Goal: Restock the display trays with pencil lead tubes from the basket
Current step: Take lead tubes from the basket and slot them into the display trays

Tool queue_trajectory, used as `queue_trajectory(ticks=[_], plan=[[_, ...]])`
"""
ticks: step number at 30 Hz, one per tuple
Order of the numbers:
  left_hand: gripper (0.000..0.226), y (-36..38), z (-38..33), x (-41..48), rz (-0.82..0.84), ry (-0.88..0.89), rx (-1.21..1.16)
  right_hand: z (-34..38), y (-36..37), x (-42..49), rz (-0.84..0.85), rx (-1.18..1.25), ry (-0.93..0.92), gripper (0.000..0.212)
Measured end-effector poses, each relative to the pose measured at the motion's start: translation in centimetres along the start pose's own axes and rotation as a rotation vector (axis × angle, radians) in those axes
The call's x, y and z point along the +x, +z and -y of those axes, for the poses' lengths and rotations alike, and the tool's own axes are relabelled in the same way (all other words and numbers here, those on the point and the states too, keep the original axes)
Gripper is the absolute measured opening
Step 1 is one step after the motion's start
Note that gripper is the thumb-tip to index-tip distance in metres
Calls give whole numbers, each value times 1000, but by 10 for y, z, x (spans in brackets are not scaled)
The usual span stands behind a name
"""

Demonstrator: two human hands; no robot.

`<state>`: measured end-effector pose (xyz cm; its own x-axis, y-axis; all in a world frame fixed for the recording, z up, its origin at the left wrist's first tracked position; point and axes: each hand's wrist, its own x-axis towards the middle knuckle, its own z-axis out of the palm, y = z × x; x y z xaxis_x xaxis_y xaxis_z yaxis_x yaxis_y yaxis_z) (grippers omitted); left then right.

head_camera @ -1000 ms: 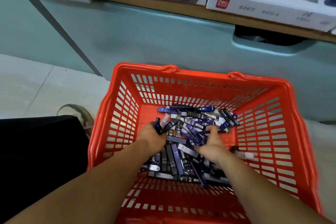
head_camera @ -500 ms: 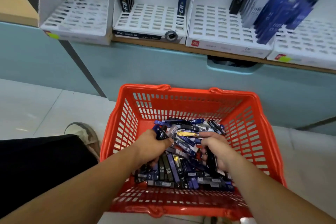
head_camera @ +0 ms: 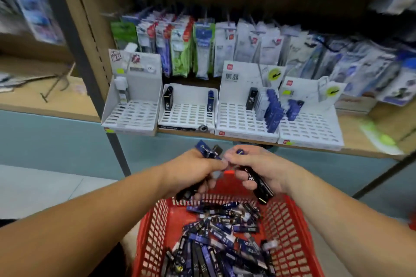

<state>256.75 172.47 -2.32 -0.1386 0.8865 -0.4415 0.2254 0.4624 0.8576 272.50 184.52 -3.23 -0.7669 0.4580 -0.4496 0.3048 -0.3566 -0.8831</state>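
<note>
Shelf trays (head_camera: 186,117); tubes (head_camera: 258,184) in both hands (head_camera: 193,168) (head_camera: 263,164)

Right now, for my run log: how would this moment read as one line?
left hand: grips lead tubes | right hand: grips black tube | hands: above basket | display trays: partly stocked

A stationery shop: a wooden shelf (head_camera: 360,123) carries rows of hanging packets (head_camera: 202,51) and white trays (head_camera: 189,117) holding tubes (head_camera: 273,110), with a red shopping basket (head_camera: 286,227) below.
</note>
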Motion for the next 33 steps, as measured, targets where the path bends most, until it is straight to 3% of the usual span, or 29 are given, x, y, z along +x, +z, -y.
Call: queue_trajectory(ticks=[3,7,11,14,18,22,26,29,33], plan=[[43,-10,-28,-15,-16,83,-78,40,12,-18,-45,-59,-87,13],[49,-30,-51,-19,-130,118,-117,72,10,-28,-232,-23,-156,8],[29,-56,-62,-14,-269,85,31,77,-1,-25,-351,156,-218,10],[27,-60,-60,1,-278,75,39,73,0,-16,-341,202,-240,11],[34,-54,-64,27,-272,81,-144,70,-7,-5,-315,142,-221,9],[39,-44,-66,57,-204,113,-124,60,-22,8,-291,150,-170,10],[31,-36,-68,79,-197,146,-244,60,-43,14,-270,162,-150,17],[26,-31,-70,88,-154,178,-319,59,-54,12,-205,159,-97,33],[31,-18,-76,92,-130,189,-332,59,-60,2,-60,164,-63,23]])
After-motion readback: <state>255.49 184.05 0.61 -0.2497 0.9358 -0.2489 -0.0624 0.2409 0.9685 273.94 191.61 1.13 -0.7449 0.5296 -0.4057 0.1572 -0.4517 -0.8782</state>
